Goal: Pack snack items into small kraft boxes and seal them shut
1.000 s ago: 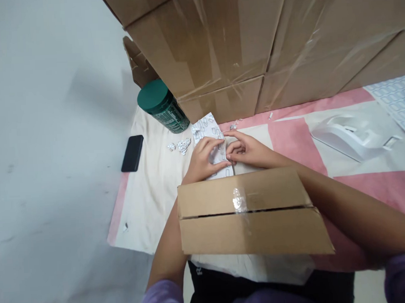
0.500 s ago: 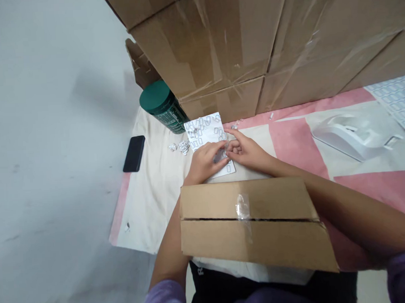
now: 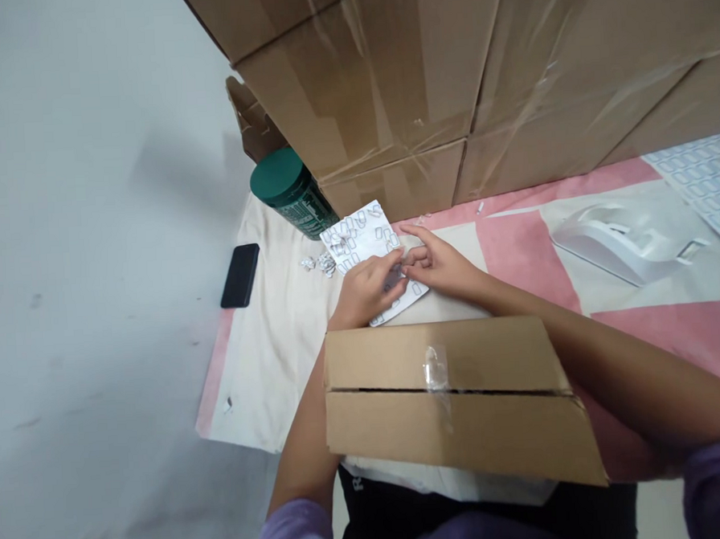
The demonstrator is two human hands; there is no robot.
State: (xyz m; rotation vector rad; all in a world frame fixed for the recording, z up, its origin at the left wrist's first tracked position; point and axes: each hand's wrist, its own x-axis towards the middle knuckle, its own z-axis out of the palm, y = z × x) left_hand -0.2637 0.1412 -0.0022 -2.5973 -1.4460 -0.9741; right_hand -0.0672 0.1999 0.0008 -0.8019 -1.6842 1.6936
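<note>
My left hand (image 3: 367, 290) is above a white sheet (image 3: 367, 238) printed with small outlined rectangles, its thumb and fingers curled towards my right hand. My right hand (image 3: 437, 264) meets it there, thumb and fingers bent, with the index finger stretched forward. Whatever the fingertips hold between them is too small and too covered to name. Small white bits lie on the sheet's far left part. Crumpled bits of paper (image 3: 326, 263) rest on the cloth just left of it. Between my forearms stands a taped cardboard box (image 3: 449, 357).
A green-lidded tub (image 3: 296, 196) stands by large stacked cardboard boxes (image 3: 398, 74). A black phone (image 3: 240, 276) lies at the left edge of the pink and white cloth (image 3: 269, 371). On the right are a white plastic device (image 3: 624, 243) and a patterned sheet (image 3: 709, 187).
The white sheet has turned under my hands: its far edge swung left and its near edge swung right. Both hands stay close together in nearly the same place.
</note>
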